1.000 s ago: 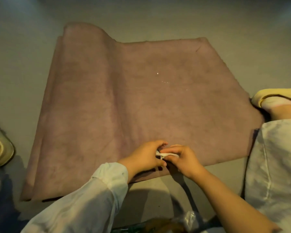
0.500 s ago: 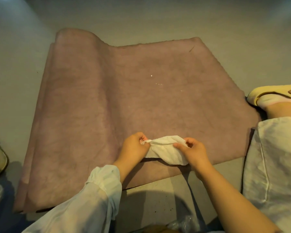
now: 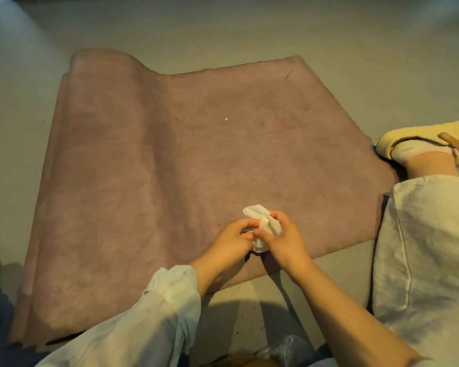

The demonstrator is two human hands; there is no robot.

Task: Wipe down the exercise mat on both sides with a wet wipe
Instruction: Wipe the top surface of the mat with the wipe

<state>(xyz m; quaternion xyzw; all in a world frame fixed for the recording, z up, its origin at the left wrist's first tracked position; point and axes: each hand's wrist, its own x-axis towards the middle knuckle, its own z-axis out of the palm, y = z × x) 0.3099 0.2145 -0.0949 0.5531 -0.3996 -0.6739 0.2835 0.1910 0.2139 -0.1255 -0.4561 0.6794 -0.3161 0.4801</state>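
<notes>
Head view: both hands' curled fingers now bunch the previously stretched wet wipe [image 3: 263,226].

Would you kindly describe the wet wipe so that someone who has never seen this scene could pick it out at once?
Start from the large mauve exercise mat spread on the grey floor and go to its near edge. There the left hand and right hand meet over the mat, and the wet wipe is bunched between them. It is the only white, crumpled thing on the mat.
</notes>
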